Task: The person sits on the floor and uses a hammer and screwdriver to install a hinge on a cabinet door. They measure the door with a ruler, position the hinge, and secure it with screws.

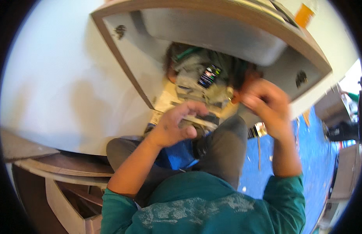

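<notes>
Inside an open wooden cabinet (pixel 118 70) beneath a pale basin (pixel 212 35), a lit phone (pixel 209 76) rests on grey rumpled cloths and bags (pixel 188 70). My left hand (pixel 177 126) is open in front of them, fingers curved and apart, near a pale strip (pixel 200 121). My right hand (pixel 268 107) is at the cabinet's right side, blurred, with fingers curled beside a small orange object; what they grip, if anything, is unclear. A green tool or tube (pixel 188 52) lies at the back.
My bent knees (pixel 227 148) straddle the cabinet opening. A white wall (pixel 48 78) rises at left, above curved wooden boards (pixel 68 169). A blue sheet (pixel 255 179) covers the floor at right, with cabinets (pixel 344 171) beyond. An orange item (pixel 303 15) sits on the top.
</notes>
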Action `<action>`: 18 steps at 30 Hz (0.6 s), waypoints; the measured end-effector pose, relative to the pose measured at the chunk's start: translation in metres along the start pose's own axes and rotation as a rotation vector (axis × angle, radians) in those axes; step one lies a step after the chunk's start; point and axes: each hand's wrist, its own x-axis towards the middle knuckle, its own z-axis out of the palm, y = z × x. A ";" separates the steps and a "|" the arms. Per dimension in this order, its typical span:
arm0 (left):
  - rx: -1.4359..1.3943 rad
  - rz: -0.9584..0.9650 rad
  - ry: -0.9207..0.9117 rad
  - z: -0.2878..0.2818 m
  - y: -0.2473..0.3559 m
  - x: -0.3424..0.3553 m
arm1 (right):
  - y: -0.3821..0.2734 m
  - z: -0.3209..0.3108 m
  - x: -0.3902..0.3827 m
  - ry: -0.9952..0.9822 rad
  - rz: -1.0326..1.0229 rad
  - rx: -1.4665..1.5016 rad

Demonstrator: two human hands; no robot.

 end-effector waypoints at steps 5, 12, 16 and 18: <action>-0.139 -0.046 0.116 -0.002 0.017 0.004 | 0.045 0.080 0.029 -0.001 0.241 0.318; -0.169 -0.105 0.509 -0.044 -0.010 -0.026 | 0.060 0.159 0.051 -0.016 0.374 0.543; -0.353 -0.080 0.648 -0.065 -0.027 -0.034 | 0.083 0.194 0.045 -0.046 0.490 0.681; -0.403 -0.087 0.695 -0.074 -0.036 -0.034 | 0.090 0.216 0.045 -0.034 0.463 0.768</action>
